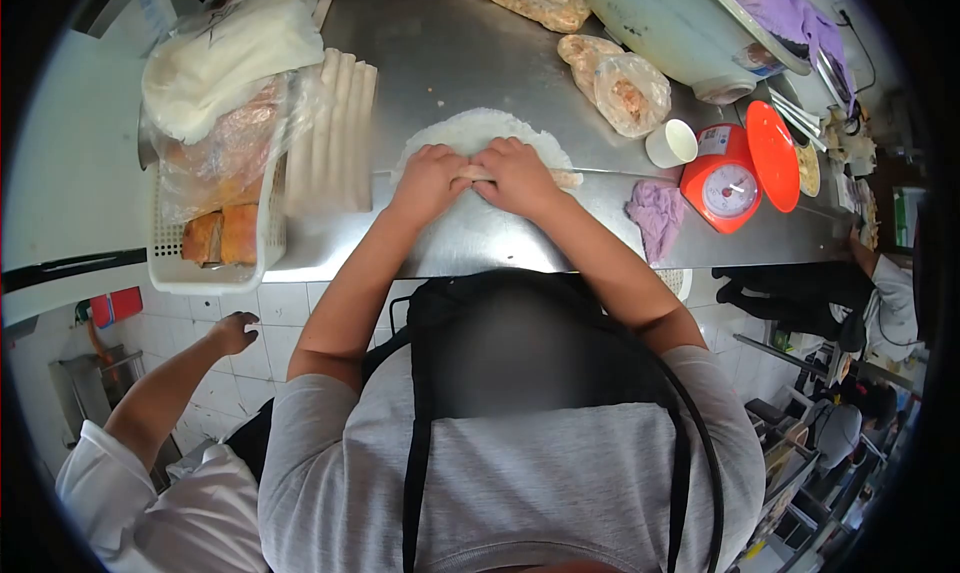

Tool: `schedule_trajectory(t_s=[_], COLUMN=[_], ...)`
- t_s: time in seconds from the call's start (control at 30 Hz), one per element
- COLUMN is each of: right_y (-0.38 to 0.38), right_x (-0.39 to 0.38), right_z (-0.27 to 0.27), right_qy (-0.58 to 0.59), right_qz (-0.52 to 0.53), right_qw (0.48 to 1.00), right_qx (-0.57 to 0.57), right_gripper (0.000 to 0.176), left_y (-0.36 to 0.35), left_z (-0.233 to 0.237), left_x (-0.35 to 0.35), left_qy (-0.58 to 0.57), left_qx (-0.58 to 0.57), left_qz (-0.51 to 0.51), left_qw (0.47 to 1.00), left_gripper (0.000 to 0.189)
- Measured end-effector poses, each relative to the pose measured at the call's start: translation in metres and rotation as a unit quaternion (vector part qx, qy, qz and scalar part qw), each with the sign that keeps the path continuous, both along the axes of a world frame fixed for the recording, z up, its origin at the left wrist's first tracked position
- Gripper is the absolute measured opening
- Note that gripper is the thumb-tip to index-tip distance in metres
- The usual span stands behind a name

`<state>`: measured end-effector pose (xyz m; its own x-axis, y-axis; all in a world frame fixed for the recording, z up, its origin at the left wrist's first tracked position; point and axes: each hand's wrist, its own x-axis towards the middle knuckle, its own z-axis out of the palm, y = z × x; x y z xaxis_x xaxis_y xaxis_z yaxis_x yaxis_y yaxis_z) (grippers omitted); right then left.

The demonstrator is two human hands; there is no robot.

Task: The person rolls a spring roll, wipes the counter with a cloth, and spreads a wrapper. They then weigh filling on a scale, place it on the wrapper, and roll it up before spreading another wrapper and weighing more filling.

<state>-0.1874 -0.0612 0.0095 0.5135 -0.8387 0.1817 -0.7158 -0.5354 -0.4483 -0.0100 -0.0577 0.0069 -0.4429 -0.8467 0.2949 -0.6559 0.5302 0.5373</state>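
A thin, round white wrapper sheet (480,125) lies on the steel counter in front of me, its near edge rolled up. My left hand (430,181) is curled over the left part of this roll (478,173). Close beside it, my right hand (516,177) grips the right part, and the roll's end pokes out past it. The thumbs nearly meet in the middle. What the roll contains is hidden. To the left, several long pale finished rolls (330,138) lie side by side.
A white basket (272,235) with browned food blocks stands left, under plastic bags. To the right are an orange scale (722,178), a paper cup (671,144), a purple cloth (656,218) and bagged filling (630,93). A large basin (670,23) stands behind. A co-worker's arm (165,388) is at left.
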Motion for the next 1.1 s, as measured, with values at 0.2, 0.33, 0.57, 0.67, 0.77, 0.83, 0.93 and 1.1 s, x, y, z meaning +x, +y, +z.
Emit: schedule_trajectory(t_s=[0.2, 0.33, 0.57, 0.67, 0.77, 0.83, 0.93, 1.1], right_y=[0.005, 0.021, 0.008, 0.003, -0.003, -0.008, -0.003, -0.010], right_x=[-0.019, -0.060, -0.080, -0.074, -0.058, -0.044, -0.036, -0.038], right_z=[-0.001, -0.002, -0.005, -0.004, 0.000, -0.004, -0.005, -0.012], right_qy=[0.006, 0.006, -0.036, 0.032, 0.067, -0.003, -0.028, -0.018], right_qz=[-0.008, -0.068, -0.109, -0.132, -0.123, -0.040, -0.020, -0.010], right_qw=[1.000, 0.997, 0.993, 0.990, 0.987, 0.991, 0.995, 0.998], right_qx=[-0.010, -0.038, 0.007, -0.025, -0.081, -0.126, -0.090, -0.059], right_gripper=[0.025, 0.022, 0.012, 0.016, 0.016, 0.011, 0.024, 0.028], left_y=[0.004, 0.010, 0.001, -0.007, -0.014, -0.017, -0.020, -0.006], left_z=[0.004, 0.011, 0.013, 0.012, 0.011, 0.016, 0.019, 0.007], left_x=[0.003, 0.016, 0.025, 0.026, 0.025, 0.024, 0.020, -0.011], left_qy=[-0.054, -0.046, -0.040, -0.086, -0.109, -0.125, -0.139, -0.042], left_qx=[-0.003, 0.025, 0.065, 0.030, 0.005, 0.021, 0.025, -0.084], left_qz=[0.013, 0.062, 0.091, 0.085, 0.087, 0.088, 0.087, 0.031], left_qw=[0.998, 0.997, 0.993, 0.992, 0.990, 0.988, 0.986, 0.995], left_gripper=[0.022, 0.025, 0.012, 0.009, 0.008, 0.008, 0.013, 0.028])
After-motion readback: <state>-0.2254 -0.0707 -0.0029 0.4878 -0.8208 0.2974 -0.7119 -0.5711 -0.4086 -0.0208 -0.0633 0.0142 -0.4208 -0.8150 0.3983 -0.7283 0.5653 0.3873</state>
